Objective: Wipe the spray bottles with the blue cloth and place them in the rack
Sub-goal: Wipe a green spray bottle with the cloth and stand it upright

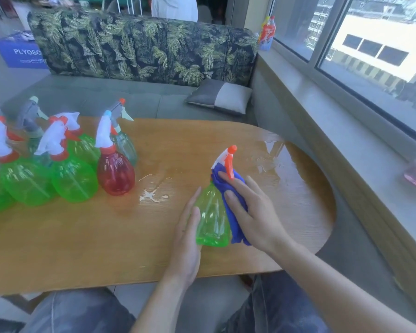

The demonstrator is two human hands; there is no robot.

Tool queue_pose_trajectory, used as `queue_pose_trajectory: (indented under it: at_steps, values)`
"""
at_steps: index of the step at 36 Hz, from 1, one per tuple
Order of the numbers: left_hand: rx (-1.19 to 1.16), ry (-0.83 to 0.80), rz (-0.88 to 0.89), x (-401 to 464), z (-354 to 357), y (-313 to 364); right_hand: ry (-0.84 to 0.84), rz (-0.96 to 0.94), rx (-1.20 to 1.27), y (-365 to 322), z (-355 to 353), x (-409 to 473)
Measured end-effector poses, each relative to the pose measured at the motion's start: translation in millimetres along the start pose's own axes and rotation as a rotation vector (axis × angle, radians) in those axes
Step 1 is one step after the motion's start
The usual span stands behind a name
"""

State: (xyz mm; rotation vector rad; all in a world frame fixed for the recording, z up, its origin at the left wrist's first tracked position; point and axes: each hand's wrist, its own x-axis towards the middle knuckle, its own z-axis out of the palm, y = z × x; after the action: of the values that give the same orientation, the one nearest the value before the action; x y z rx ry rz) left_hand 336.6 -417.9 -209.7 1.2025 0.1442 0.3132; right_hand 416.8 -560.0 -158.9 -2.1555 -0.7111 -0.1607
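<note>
A green spray bottle (210,217) with a white and orange trigger head stands on the wooden table (82,248), right of centre. My left hand (187,239) is pressed flat against its left side, steadying it. My right hand (247,210) presses the blue cloth (233,212) against the bottle's right side and neck. At the table's left stands a group of several spray bottles: green ones (73,181), a red one (115,175) and clear greyish ones (126,145). No rack is in view.
Water is spilled on the table (151,195) between the group and the held bottle, and more near the right end (271,162). A leaf-patterned sofa (139,46) with a grey cushion (221,97) lies behind. A window ledge (346,131) runs along the right.
</note>
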Motion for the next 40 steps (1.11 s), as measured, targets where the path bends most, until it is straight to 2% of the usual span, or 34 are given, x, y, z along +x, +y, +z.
queue_pose_trajectory:
  at_steps: [3,7,11,16,19,22,24,28,31,37,40]
  values:
    - [-0.026,0.015,-0.025,0,-1,3,0.008,-0.07,-0.106,-2,6,-3]
    - [-0.039,0.043,-0.014,-1,-2,4,0.009,-0.296,-0.193,-6,8,-12]
    - [-0.008,0.091,-0.015,1,-3,5,-0.063,-0.554,-0.297,-3,2,-19]
    - [-0.051,0.055,0.017,0,-2,2,-0.17,-0.805,-0.404,2,-10,-28]
    - [-0.045,0.054,0.047,-1,-3,-1,-0.099,-0.697,-0.344,5,-15,-28]
    - [-0.013,0.025,0.037,-1,-2,1,0.032,-0.375,-0.201,8,-15,-15]
    - [0.011,0.017,0.028,0,-3,-1,0.053,-0.207,-0.114,7,-9,-6]
    - [0.028,0.018,0.031,1,-3,-4,0.041,-0.087,-0.018,0,9,-2]
    - [0.017,0.044,0.044,2,-2,-4,0.039,-0.176,-0.048,-6,12,-7]
    - [0.016,0.096,0.022,4,-4,-3,-0.058,-0.55,-0.215,-3,8,-24]
    - [0.006,0.062,0.019,3,-1,-3,-0.11,-0.683,-0.302,2,-1,-32]
